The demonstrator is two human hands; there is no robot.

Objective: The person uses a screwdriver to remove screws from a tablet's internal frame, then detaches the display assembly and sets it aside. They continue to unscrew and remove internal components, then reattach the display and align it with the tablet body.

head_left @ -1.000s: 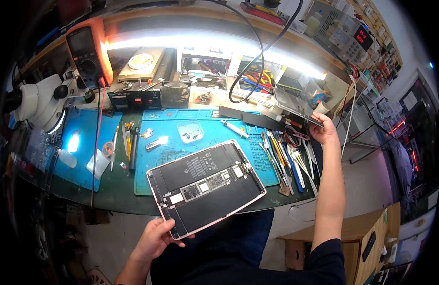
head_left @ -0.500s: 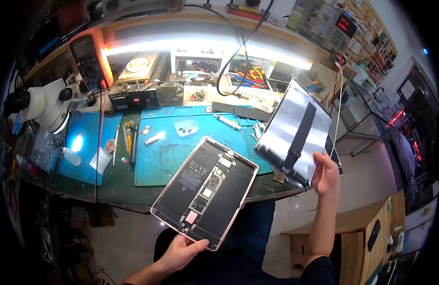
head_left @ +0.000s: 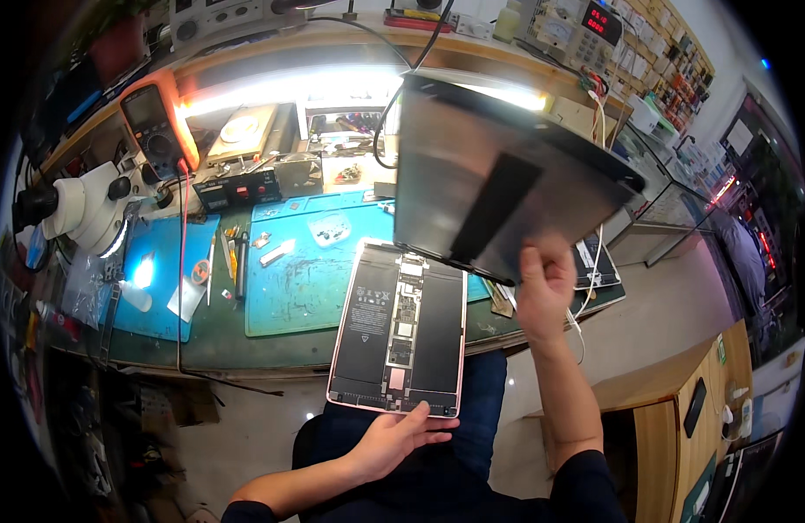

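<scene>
My left hand grips the bottom edge of an opened tablet body, thumb on top and fingers beneath. Its pink rim frames two black battery panels with a narrow circuit board between them. Higher up and to the right, my right hand pinches the lower edge of a tablet screen. The screen's grey back faces me, with a wide black strip across it, and motion blurs it slightly. It overlaps the upper right corner of the tablet body in the picture; whether they touch, I cannot tell.
Blue work mats cover part of the bench, with a clear tray of small parts on one. An orange multimeter leans at the back left, beside a white microscope. A wooden cabinet stands at the right.
The screen has swung left and upward, now covering part of the bench's tool trays. The tablet body has turned more upright and shifted slightly right and up.
</scene>
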